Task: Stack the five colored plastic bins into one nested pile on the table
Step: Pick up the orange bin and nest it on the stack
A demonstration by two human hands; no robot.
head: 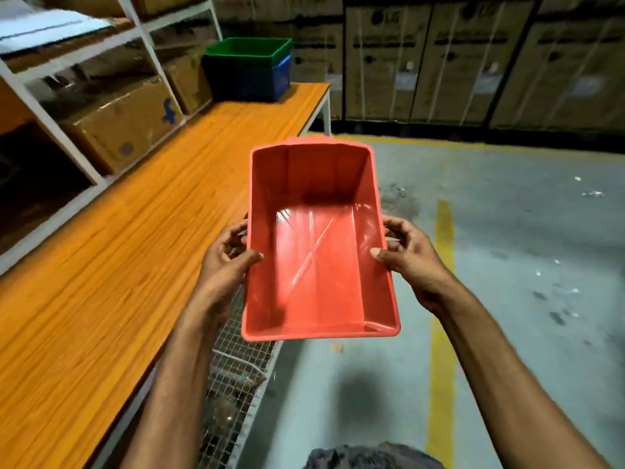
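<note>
I hold an empty red plastic bin (pixel 318 252) in front of me, open side up, over the table's right edge and the floor. My left hand (pixel 228 262) grips its left rim and my right hand (pixel 407 255) grips its right rim, thumbs inside. At the far end of the long orange wooden table (pixel 135 265) stands a nested pile: a green bin (pixel 250 49) sits inside a blue bin (pixel 250 77). Whether further bins lie nested in that pile is hidden.
White metal shelving (pixel 84 79) with cardboard boxes (pixel 125 126) runs along the table's left side. Large cartons (pixel 473 62) line the back wall. A wire mesh rack (pixel 236 367) sits under the table's edge. The grey floor (pixel 524 231) carries a yellow line.
</note>
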